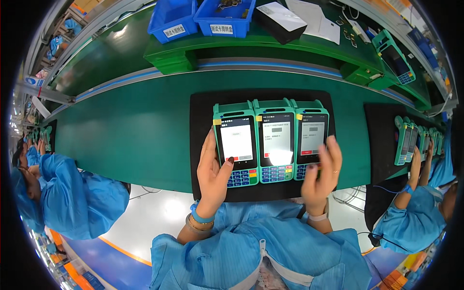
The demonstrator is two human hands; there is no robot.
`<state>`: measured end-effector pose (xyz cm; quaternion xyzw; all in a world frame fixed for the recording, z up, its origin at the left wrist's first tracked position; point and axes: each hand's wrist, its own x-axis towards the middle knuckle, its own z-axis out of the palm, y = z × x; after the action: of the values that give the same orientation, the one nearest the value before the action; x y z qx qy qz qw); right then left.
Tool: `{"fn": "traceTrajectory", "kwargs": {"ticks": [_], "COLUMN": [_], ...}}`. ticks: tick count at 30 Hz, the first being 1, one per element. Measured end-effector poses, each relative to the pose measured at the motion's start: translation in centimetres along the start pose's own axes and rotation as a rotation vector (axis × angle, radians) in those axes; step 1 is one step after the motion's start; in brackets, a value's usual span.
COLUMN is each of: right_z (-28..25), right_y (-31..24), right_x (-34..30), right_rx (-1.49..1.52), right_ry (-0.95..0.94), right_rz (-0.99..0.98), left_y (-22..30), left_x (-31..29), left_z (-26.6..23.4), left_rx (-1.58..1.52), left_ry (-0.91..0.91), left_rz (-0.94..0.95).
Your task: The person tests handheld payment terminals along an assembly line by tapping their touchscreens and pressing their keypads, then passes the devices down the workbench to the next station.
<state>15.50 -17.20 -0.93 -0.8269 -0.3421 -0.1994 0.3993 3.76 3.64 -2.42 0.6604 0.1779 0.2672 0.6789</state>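
Observation:
Three green payment terminals lie side by side on a black mat, all with lit screens and blue number keys. My left hand grips the left terminal, its fingers along the left edge and its thumb on the lower screen near a red button. The middle terminal is untouched, with a bright reflection low on its screen. Over the lower right side of the right terminal is my right hand, fingers apart and holding nothing. It hides part of that terminal's keypad. Each terminal has a small yellow sticker.
Behind the mat, a raised green shelf bears two blue bins, papers and another terminal. Co-workers in blue sit left and right; several terminals stand before the right one.

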Motion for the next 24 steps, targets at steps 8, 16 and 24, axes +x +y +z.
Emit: {"fn": "traceTrajectory", "kwargs": {"ticks": [8,16,24], "right_z": [2.5,0.0,1.4], "right_y": [-3.8,-1.3,-3.5], "right_x": [-0.1,-1.5,-0.7], "right_rx": [-0.103,-0.216,-0.105], "right_ry": [-0.281,-0.13,-0.195], "right_rz": [-0.129,-0.126,-0.156], "left_y": [0.0,0.1,0.0], "left_x": [0.1,-0.2,-0.1], "left_z": [0.2,0.3,0.4], "left_rx": [-0.127,-0.089,-0.142], "left_ry": [0.038,0.041,0.048], "left_rz": [-0.049,-0.041,-0.043]}}
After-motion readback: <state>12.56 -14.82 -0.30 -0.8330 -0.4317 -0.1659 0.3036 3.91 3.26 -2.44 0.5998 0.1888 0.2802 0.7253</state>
